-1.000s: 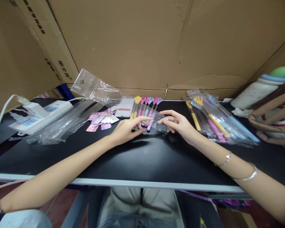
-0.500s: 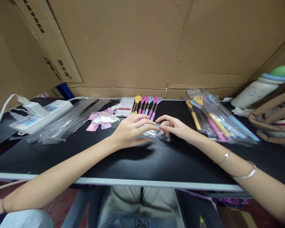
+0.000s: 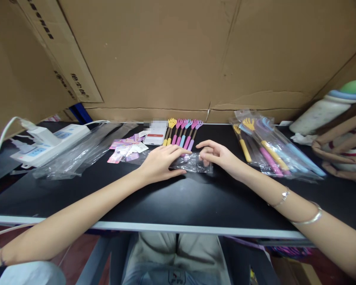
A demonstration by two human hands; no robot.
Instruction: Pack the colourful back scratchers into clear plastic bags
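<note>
a black table (image 3: 178,198) stands against cardboard walls. at its middle lies a small clear bag (image 3: 194,164), flat, with its long axis running left to right. the left hand (image 3: 160,161) rests flat and open on the bag's left end. the right hand (image 3: 218,155) curls its fingers onto the right end, though i cannot tell whether it pinches. just behind, a row of coloured sticks (image 3: 182,133) points away.

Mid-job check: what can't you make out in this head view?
Clear plastic bag: the left hand covers its left end, and glare hides whether anything is inside.
Right hand: curled fingers hide whether it grips the bag's edge.
Phone: top of the screen is blurred, text unreadable.
Pink cards: print too small.
White bottle: brown straps cover its right side.
</note>
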